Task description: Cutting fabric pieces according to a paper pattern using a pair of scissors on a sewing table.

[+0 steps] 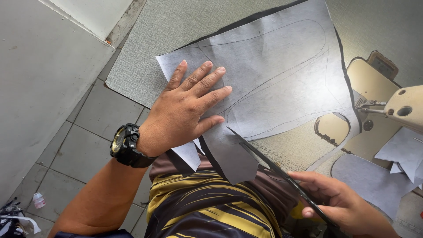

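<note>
— What is your left hand doing?

— Your left hand (187, 110) lies flat, fingers spread, grasping nothing; it presses the grey sheet (273, 75) down near the sheet's left corner. A black wristwatch (128, 145) sits on that wrist.

— And your right?

— Your right hand (341, 202) is closed around the handles of the black scissors (273, 169). The blades run up and to the left from your fingers, and their tip meets the sheet's near edge, just beside your left thumb.

— Where does the sheet lie?

— It is spread on the textured grey table (141, 66), covering most of the middle, with its near corner hanging over the table's near edge above your striped yellow and brown shirt (207, 207). Curved pencil outlines are drawn across it, and a dark layer shows along its far and right edges.

— What surrounds it?

— Toward the table's right edge stands a cream sewing machine (403, 108), its needle just beside the sheet. Cut grey pieces (374, 180) lie at the near right corner. Off the table's left edge you see grey floor tiles (83, 154), and a small bottle (38, 200) standing on them.
</note>
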